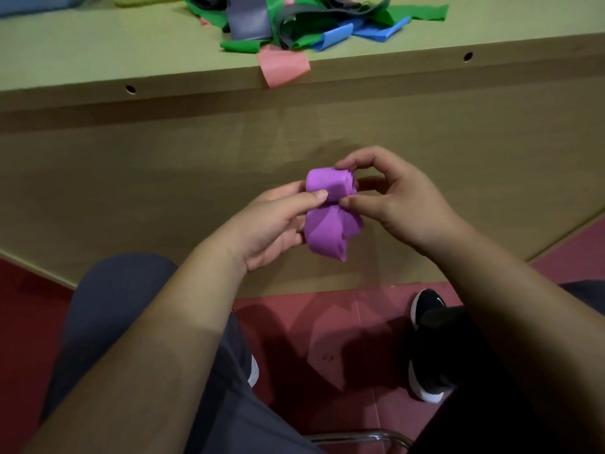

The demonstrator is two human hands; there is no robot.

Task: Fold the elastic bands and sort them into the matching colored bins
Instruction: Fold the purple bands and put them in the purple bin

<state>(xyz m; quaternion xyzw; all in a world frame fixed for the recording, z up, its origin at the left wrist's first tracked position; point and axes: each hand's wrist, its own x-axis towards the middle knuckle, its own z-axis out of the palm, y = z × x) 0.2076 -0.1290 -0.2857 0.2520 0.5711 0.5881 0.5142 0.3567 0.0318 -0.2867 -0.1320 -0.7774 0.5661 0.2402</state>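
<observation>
Downward, head view: the left hand (273, 229) and right hand (402, 201) are both pinching a partly rolled purple band (327, 221), holding it in the air in front of the desk's wooden front panel (147, 178). Farther off, a tangled pile of bands (294, 24) is lying on the pale desk top (98, 47), with a pink band (283, 65) hanging over its near edge. Red floor (311, 322) is showing below, a black shoe (429, 322) resting at right.

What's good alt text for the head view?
The left hand and right hand pinch a partly rolled purple band in front of the table; a pile of green, blue, grey and pink bands lies on top.
</observation>
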